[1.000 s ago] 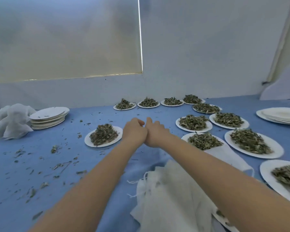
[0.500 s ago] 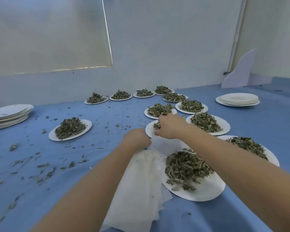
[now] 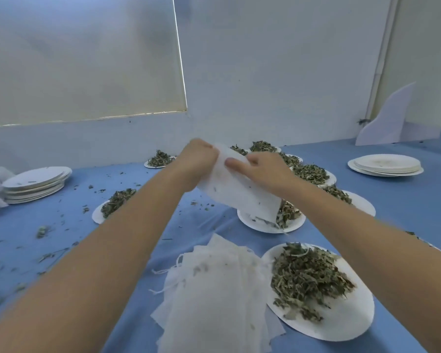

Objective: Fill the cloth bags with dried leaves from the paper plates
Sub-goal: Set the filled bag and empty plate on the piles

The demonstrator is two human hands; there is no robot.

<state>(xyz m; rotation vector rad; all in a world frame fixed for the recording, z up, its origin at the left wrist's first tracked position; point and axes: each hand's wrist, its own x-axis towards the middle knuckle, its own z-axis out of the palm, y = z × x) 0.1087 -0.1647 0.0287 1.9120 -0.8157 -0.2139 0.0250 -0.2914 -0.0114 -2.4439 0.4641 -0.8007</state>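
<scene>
You've got one bag [image 3: 236, 189] up off the bench, left hand [image 3: 197, 163] and right hand [image 3: 261, 170] both pinching its top edge, above a plate [image 3: 270, 221] of leaves [image 3: 287, 212]. Thin, limp white cloth. Next, I'd say: part the mouth, then scoop crumbly leaves in.

Place: a plain workroom for hand-packing herbs.
Evidence: blue-covered tabletop [image 3: 209, 240] against a bare white wall [image 3: 278, 72]; on it, rows of leaf-heaped paper plates [image 3: 341, 324] and empty plate stacks [image 3: 386, 165].
</scene>
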